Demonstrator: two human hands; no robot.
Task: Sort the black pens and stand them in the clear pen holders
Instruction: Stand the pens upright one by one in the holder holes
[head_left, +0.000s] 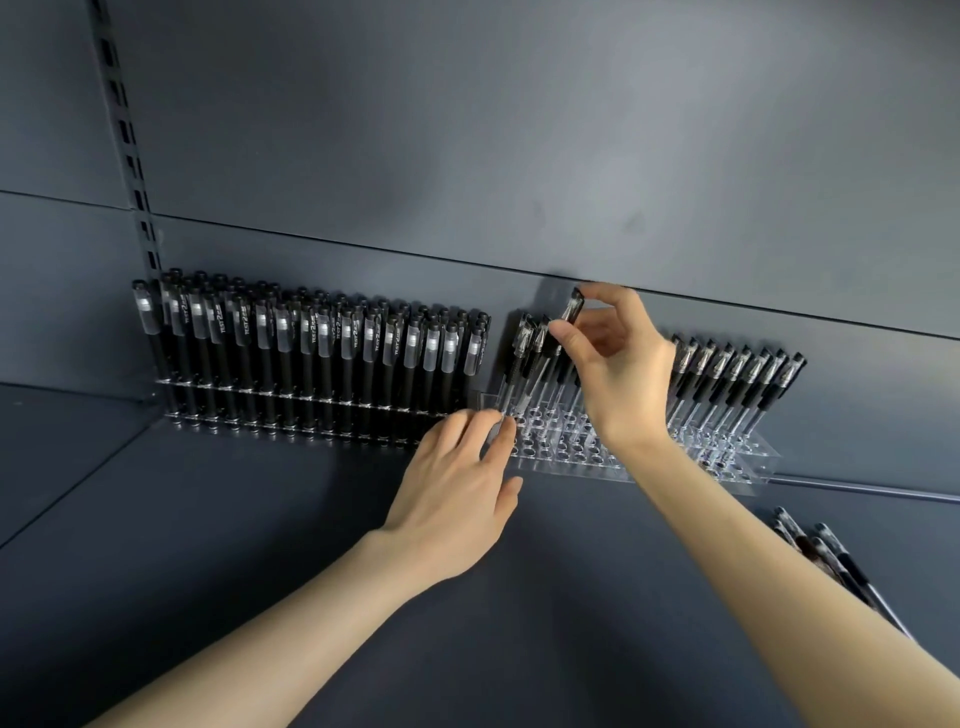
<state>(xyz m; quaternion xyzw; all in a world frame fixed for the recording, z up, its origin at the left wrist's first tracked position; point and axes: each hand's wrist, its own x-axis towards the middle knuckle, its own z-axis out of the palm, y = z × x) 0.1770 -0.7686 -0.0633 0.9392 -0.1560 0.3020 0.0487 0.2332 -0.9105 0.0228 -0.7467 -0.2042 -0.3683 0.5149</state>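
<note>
Pen (573, 306) pinched at cap by right hand (623, 364), shaft slanting down-left toward clear holder (571, 462); left hand (452, 493) fingers straight, touching holder's near end

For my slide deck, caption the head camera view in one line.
Right hand pinches a black pen above the clear pen holder while the left hand touches its left end.

Two clear pen holders (571, 460) are standing on one shelf (260, 519). Two hands, left hand (457, 488) and right hand (618, 358), are reaching in. The black pens (322, 358) are crowding beyond counting.
</note>
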